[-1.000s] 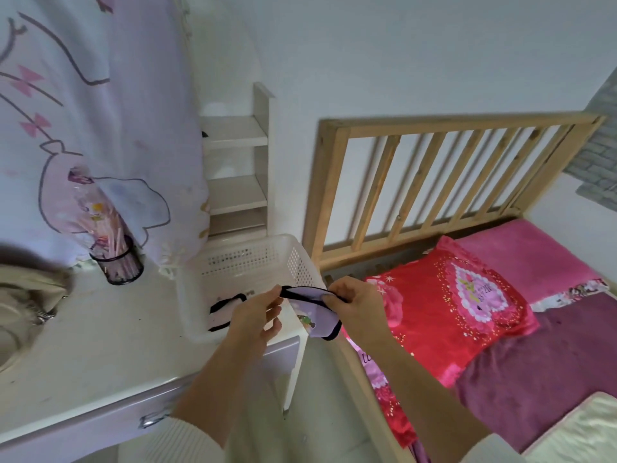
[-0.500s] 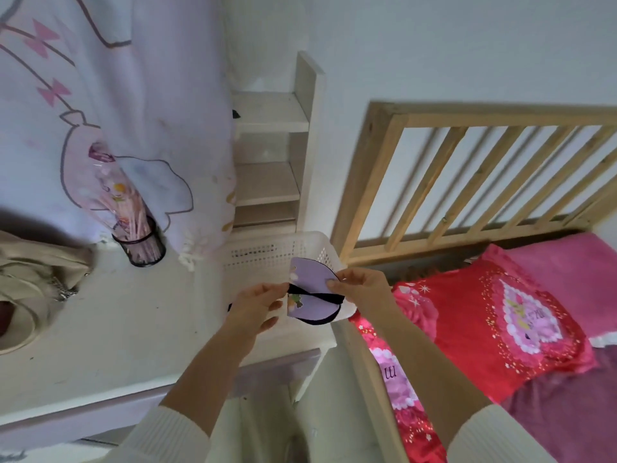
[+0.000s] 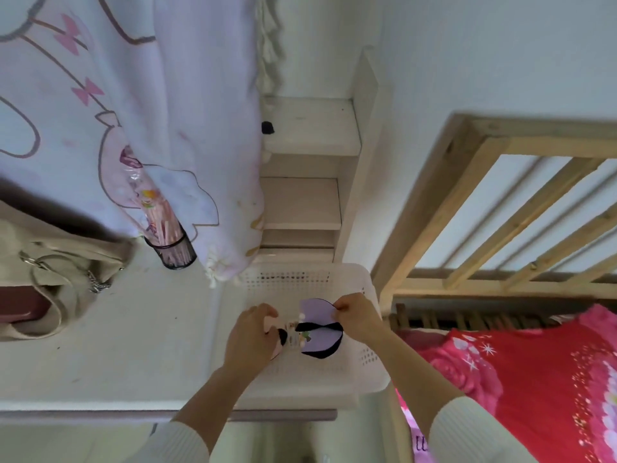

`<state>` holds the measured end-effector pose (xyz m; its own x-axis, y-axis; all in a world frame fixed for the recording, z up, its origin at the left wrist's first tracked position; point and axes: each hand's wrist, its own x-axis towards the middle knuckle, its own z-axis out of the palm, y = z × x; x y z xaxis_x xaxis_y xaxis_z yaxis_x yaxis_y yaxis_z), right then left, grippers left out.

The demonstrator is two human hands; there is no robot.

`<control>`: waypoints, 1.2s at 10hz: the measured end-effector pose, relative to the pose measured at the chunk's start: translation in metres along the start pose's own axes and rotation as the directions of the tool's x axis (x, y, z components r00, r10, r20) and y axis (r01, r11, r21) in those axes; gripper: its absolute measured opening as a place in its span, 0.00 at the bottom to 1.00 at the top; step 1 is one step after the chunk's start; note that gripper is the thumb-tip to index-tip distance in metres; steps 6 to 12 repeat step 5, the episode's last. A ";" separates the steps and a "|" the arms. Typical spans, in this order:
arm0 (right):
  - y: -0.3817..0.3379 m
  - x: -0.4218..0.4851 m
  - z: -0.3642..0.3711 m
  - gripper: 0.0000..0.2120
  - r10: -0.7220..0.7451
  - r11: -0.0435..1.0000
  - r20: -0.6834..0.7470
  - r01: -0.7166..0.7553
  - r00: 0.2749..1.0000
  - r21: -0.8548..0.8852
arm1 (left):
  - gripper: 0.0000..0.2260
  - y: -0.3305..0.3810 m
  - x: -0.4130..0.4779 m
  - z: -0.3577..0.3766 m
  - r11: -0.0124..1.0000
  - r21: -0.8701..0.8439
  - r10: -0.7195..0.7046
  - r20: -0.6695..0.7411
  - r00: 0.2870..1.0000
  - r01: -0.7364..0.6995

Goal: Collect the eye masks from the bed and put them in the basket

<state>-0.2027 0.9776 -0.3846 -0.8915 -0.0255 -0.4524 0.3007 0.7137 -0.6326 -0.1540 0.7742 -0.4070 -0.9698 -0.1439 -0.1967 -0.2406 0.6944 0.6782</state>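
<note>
A lilac eye mask (image 3: 321, 325) with black trim and a black strap hangs folded over the inside of the white perforated basket (image 3: 334, 372). My right hand (image 3: 359, 317) pinches its right edge. My left hand (image 3: 252, 335) holds its left end low inside the basket. Under my left hand something pink with a black edge (image 3: 279, 340) lies on the basket floor, perhaps another mask; I cannot tell. The basket stands at the right end of a white desk (image 3: 133, 345), beside the bed with its red pillow (image 3: 534, 379).
A wooden slatted headboard (image 3: 484, 208) rises right of the basket. A hanging lilac cloth (image 3: 133, 111) drapes over the desk's back. A mesh cup of sticks (image 3: 168, 245), a beige bag (image 3: 50, 272) and white shelves (image 3: 307, 202) stand behind.
Both hands have carried the lilac mask from the basket's right rim to over its inside and lower. My view has swung left and down toward the desk.
</note>
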 end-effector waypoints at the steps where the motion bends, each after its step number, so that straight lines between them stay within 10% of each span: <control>1: 0.001 0.012 0.015 0.09 0.108 0.986 0.099 -0.120 0.989 0.117 | 0.10 -0.020 -0.002 -0.004 0.971 0.180 0.167 -0.040 0.985 -0.157; 5: -0.008 0.004 0.020 0.18 0.146 0.986 0.030 -0.148 0.989 0.072 | 0.28 -0.044 0.001 -0.032 0.918 0.356 0.225 -0.102 0.969 -0.176; 12: -0.008 0.004 0.020 0.18 0.146 0.986 0.030 -0.148 0.989 0.072 | 0.28 -0.044 0.001 -0.032 0.918 0.356 0.225 -0.102 0.969 -0.176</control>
